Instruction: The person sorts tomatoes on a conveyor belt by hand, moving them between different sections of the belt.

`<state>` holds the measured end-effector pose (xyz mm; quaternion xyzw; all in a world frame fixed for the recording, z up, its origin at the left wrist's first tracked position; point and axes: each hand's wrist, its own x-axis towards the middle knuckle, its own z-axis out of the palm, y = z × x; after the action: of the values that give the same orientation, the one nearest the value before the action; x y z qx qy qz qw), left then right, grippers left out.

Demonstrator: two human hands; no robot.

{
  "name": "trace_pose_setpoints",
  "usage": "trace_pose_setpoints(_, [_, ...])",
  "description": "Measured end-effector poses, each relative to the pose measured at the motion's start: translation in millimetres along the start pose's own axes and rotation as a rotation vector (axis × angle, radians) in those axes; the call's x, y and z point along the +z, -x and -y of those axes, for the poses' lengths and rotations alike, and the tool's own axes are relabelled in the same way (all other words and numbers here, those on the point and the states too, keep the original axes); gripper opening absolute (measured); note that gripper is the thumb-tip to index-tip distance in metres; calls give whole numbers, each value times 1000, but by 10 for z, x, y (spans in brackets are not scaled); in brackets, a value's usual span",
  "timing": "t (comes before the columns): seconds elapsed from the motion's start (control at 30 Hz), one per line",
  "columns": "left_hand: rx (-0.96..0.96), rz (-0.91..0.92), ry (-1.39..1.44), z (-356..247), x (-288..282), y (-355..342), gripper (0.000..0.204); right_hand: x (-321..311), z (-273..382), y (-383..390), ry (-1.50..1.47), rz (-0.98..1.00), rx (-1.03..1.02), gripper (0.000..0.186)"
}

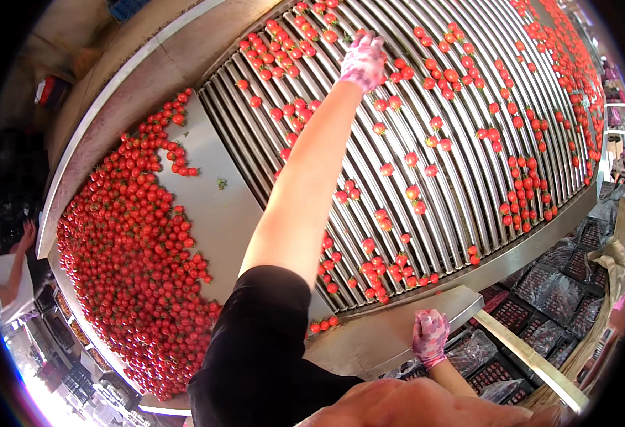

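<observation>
My left hand (pixel 364 62), in a pink-and-white patterned glove, reaches across a bed of metal rollers (pixel 359 153). Its fingers look stretched forward and slightly bent over the rollers, their undersides hidden. Small red cherry tomatoes (pixel 402 69) lie just right of it, with more scattered across the rollers. At the lower right my right hand (pixel 431 334), gloved the same way, is closed in a fist beside the metal ledge (pixel 369 349). Whatever its fingers may hold is hidden. A large heap of cherry tomatoes (pixel 134 263) covers much of the grey metal surface (pixel 216 206) on the left.
A curved metal side wall (pixel 106 121) bounds the heap. Dark crates with clear plastic wrap (pixel 540 285) stand at the lower right, alongside a wooden bar (pixel 533 359). Another person's arm (pixel 19 260) shows at the far left. A green scrap (pixel 221 183) lies on the metal.
</observation>
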<state>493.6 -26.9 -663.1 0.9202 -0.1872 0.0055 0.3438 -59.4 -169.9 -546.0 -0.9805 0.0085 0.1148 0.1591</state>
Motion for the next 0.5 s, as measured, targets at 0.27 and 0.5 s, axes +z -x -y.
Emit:
trace_pose_setpoints(0.27, [-13,-54,367,-83,444,247,34,27,0,20,-19,15,2,28])
trace_pose_setpoints(0.5, [229,-163,440,-73,549,1579,30,-42,44,-13,23,-2,1,20])
